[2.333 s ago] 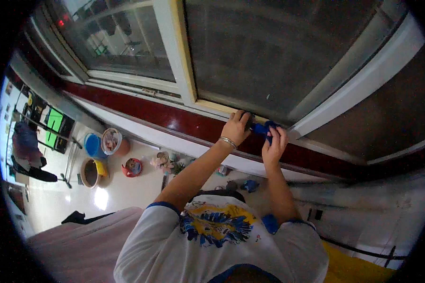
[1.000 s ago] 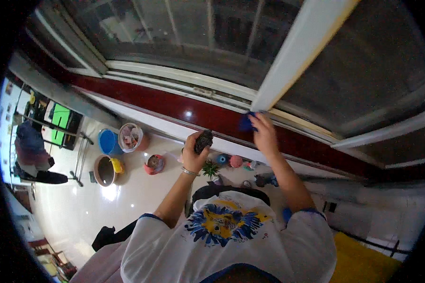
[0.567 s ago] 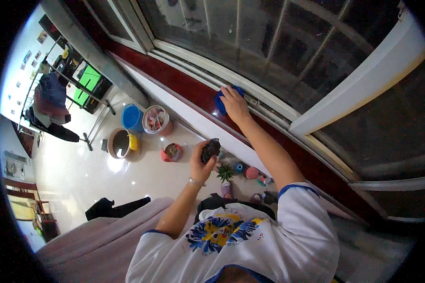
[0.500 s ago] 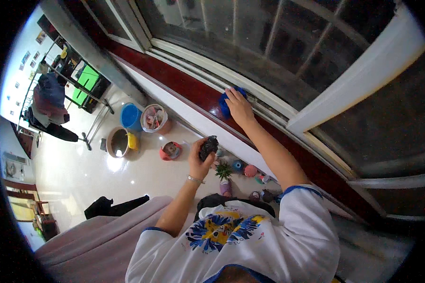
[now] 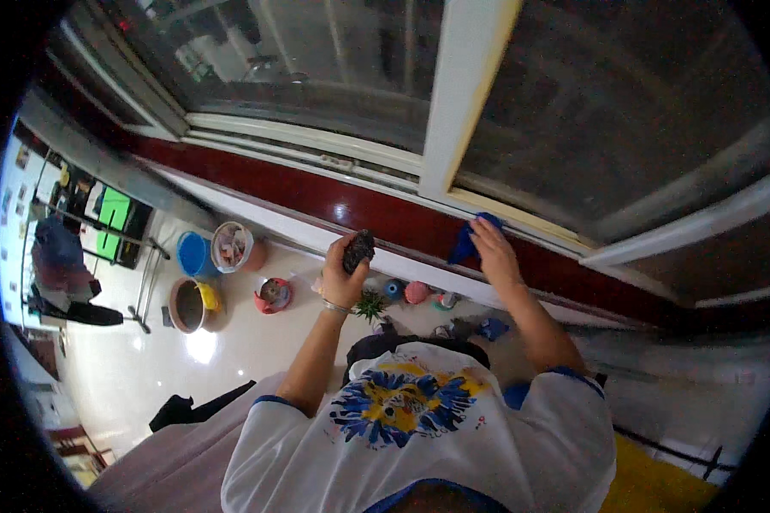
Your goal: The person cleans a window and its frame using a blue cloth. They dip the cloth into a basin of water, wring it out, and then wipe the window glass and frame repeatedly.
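A person's right hand is pressing a blue cloth flat-fingered onto the red window sill while the left hand, fingers curled tight around a dark object, is risking dropping it onto the plant pots below.

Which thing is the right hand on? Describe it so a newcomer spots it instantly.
Start at the long dark red window sill below the white window frame. Follow it right to where the right hand presses down. Under it lies a blue cloth, the only blue thing on the sill; the left hand holds something dark instead.
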Motion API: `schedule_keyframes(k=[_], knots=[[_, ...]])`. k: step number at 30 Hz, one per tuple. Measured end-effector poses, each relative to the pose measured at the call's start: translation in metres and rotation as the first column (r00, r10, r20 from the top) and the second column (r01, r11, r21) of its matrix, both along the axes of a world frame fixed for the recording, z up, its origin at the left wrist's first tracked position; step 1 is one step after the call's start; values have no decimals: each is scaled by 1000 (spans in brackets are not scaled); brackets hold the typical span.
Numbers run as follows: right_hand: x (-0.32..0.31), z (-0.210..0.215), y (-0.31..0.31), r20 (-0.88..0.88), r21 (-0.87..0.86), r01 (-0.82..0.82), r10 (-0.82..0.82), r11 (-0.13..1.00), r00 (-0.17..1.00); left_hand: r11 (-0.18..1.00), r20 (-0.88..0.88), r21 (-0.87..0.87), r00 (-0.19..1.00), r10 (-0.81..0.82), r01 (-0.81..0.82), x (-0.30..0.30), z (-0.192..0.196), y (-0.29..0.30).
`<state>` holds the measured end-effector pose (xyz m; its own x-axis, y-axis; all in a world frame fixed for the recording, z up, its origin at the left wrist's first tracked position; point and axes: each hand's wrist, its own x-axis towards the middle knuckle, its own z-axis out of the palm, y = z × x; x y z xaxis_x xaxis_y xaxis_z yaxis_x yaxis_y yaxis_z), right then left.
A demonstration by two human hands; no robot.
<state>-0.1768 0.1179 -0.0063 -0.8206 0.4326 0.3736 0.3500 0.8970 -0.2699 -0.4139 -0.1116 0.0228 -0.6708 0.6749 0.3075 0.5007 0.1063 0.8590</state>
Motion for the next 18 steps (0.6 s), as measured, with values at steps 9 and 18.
schedule_keyframes(k=[9,18], knots=[[36,22,-18,-176,-147,96,-122,984,977,987,93,127,990,-108,95,21,-16,24],[-55,5,-47,-49,-293,-147,139,945,989,980,93,151,985,-146,131,29,3,53]])
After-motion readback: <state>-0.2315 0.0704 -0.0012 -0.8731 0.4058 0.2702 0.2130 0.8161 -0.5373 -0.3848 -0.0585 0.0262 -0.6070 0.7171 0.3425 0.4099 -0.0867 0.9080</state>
